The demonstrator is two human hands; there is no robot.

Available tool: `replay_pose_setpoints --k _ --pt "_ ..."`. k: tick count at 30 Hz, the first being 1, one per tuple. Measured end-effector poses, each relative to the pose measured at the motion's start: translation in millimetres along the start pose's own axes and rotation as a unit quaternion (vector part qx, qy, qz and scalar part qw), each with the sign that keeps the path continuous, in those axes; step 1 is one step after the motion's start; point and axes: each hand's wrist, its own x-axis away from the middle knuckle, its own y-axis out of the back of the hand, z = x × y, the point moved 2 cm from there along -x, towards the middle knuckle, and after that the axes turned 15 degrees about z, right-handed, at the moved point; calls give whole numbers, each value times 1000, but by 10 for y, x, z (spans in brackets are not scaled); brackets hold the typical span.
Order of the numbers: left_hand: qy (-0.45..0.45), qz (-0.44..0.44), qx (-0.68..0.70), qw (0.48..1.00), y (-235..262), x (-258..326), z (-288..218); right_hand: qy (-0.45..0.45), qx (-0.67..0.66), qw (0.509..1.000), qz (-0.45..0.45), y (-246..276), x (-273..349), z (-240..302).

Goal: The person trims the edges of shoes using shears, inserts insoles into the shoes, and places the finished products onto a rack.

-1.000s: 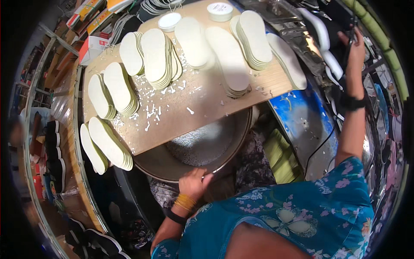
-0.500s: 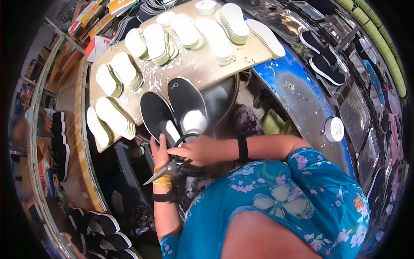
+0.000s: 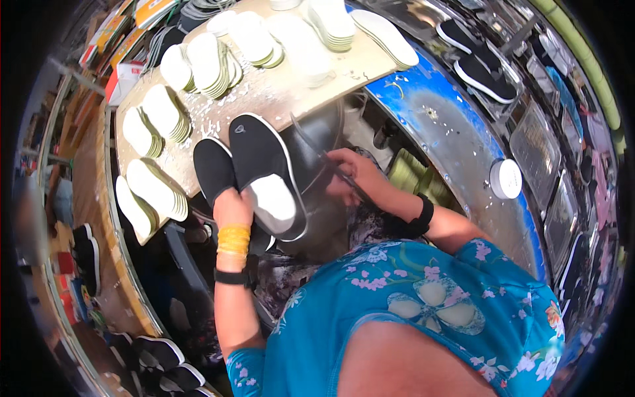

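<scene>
My left hand (image 3: 233, 208), with yellow bands at its wrist, grips a pair of black slip-on shoes at their heel end; its fingers are largely hidden. The left shoe (image 3: 213, 165) partly shows beyond the hand. Closer to me, the right shoe (image 3: 259, 149) has a white insole (image 3: 272, 202) in its opening and a white sole edge. To the right of the shoes, my right hand (image 3: 357, 177) is closed round scissors (image 3: 314, 140), which are smeared by motion and point up and left.
Stacks of pale insoles (image 3: 210, 65) and white scraps lie on a tan board (image 3: 278, 96). At right, a white round container (image 3: 506, 178) rests on a blue-edged metal surface (image 3: 456, 139). More black shoes (image 3: 486, 78) sit beyond it. Others (image 3: 159, 354) lie low at left.
My right hand has moved right with the scissors, whose blades now point away from me instead of toward me. The shoes are tilted up, and my left hand has moved up onto them.
</scene>
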Motion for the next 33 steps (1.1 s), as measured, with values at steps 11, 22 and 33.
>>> replay_pose_setpoints --k 11,22,33 --pt "-148 187 813 530 48 907 1342 121 320 934 101 -165 -318 -156" --pt "-161 119 837 509 -235 1485 1740 180 382 903 74 -945 -543 98" --pt "-199 92 845 488 -469 1480 1608 168 356 909 135 -951 -157 317"
